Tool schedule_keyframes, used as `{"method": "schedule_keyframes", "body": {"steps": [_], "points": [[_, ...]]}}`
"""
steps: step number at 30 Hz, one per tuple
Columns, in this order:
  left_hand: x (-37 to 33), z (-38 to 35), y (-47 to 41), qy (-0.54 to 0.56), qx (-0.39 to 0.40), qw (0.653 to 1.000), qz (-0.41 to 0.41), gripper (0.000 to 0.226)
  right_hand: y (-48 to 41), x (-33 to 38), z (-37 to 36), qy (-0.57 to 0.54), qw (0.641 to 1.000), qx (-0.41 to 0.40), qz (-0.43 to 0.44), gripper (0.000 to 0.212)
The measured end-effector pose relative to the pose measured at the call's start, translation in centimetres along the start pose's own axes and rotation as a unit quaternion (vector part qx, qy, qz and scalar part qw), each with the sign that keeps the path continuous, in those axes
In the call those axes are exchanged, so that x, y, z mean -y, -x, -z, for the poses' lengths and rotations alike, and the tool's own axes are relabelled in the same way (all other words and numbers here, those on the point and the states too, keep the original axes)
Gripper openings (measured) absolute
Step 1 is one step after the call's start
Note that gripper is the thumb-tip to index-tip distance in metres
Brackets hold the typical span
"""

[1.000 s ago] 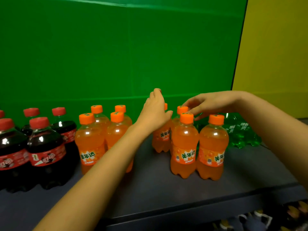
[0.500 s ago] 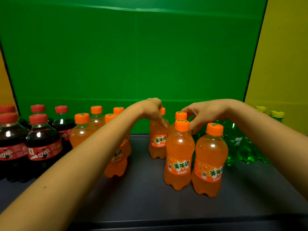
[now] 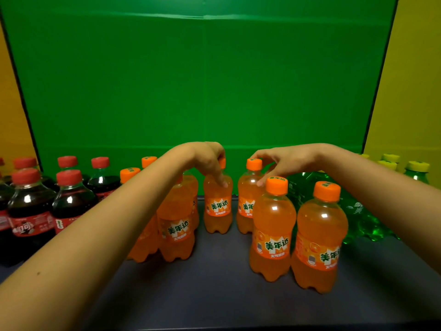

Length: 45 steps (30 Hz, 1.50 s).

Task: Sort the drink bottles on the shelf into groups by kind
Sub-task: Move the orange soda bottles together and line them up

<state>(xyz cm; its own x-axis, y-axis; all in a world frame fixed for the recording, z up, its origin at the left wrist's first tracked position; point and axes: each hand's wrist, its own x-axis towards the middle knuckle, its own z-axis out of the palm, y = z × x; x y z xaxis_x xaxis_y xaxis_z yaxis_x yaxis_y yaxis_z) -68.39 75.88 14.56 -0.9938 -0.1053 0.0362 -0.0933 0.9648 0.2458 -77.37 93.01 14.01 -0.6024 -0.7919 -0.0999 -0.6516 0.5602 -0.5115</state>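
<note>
Hands reach to the back of the shelf (image 3: pixel 226 295). Left hand (image 3: pixel 205 158) grips the neck of one orange bottle (image 3: pixel 218 206) from above, fingers curled round it. Right hand (image 3: pixel 284 161) pinches the cap of the neighbouring orange bottle (image 3: pixel 247 201). Both bottles stand upright between cola bottles (image 3: pixel 31 211) and green bottles (image 3: pixel 362 218).

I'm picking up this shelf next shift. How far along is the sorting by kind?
Mostly done: colas stand left, green bottles right, orange sodas between. In hand: left hand and right hand each grip a rear orange bottle. Left: closing the gap between the two orange clusters.
</note>
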Motion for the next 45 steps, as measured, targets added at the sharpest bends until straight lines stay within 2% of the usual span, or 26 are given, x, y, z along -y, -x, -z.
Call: {"method": "schedule_keyframes", "body": {"steps": [13, 15, 17, 19, 21, 23, 27, 30, 32, 33, 35, 37, 40, 45], "points": [[0.5, 0.1, 0.1, -0.059, -0.008, 0.998, -0.006, 0.057, -0.4, 0.9, -0.7, -0.012, 1.0, -0.003, 0.004, 0.056], [0.4, -0.2, 0.7, -0.096, -0.064, 0.993, -0.013, 0.06, 0.6, 1.0, -0.4, -0.027, 0.999, -0.024, 0.001, 0.049], [0.0, -1.2, 1.8, -0.091, -0.181, 0.978, -0.048, 0.054, 2.0, 0.8, -0.1, -0.061, 0.996, -0.065, -0.007, 0.041], [-0.8, -2.6, 3.6, -0.016, -0.3, 0.947, -0.112, 0.037, 3.8, 0.5, -0.2, -0.112, 0.988, -0.109, -0.013, 0.035], [-1.9, -4.7, 5.7, 0.094, -0.367, 0.908, -0.179, 0.029, 5.7, 0.0, -0.8, -0.172, 0.973, -0.152, -0.003, 0.034], [-2.7, -7.0, 7.4, 0.2, -0.353, 0.892, -0.199, 0.039, 7.7, -0.6, -1.9, -0.218, 0.955, -0.2, 0.007, 0.038], [-3.4, -11.2, 9.2, 0.355, -0.221, 0.897, -0.147, 0.075, 11.0, -2.0, -5.7, -0.276, 0.912, -0.304, 0.011, 0.052], [-3.6, -13.3, 9.0, 0.37, -0.163, 0.906, -0.126, 0.093, 12.9, -3.0, -9.3, -0.31, 0.891, -0.33, 0.011, 0.07], [-3.8, -14.5, 8.5, 0.362, -0.14, 0.912, -0.134, 0.095, 13.7, -3.5, -11.4, -0.332, 0.89, -0.312, 0.013, 0.088], [-3.8, -14.9, 8.3, 0.356, -0.133, 0.915, -0.137, 0.094, 13.9, -3.7, -12.3, -0.328, 0.897, -0.295, 0.012, 0.09], [-3.9, -15.5, 8.2, 0.347, -0.119, 0.92, -0.14, 0.089, 13.8, -4.2, -13.5, -0.312, 0.909, -0.277, 0.008, 0.075], [-3.8, -15.6, 8.3, 0.348, -0.115, 0.92, -0.139, 0.081, 13.5, -4.6, -13.9, -0.315, 0.902, -0.294, 0.008, 0.061], [-3.0, -15.4, 8.8, 0.344, -0.131, 0.921, -0.127, 0.073, 12.7, -4.8, -13.9, -0.325, 0.892, -0.314, 0.023, 0.056], [-0.9, -14.9, 9.5, 0.321, -0.17, 0.927, -0.092, 0.078, 10.3, -3.8, -14.0, -0.333, 0.891, -0.303, 0.054, 0.054]]}}
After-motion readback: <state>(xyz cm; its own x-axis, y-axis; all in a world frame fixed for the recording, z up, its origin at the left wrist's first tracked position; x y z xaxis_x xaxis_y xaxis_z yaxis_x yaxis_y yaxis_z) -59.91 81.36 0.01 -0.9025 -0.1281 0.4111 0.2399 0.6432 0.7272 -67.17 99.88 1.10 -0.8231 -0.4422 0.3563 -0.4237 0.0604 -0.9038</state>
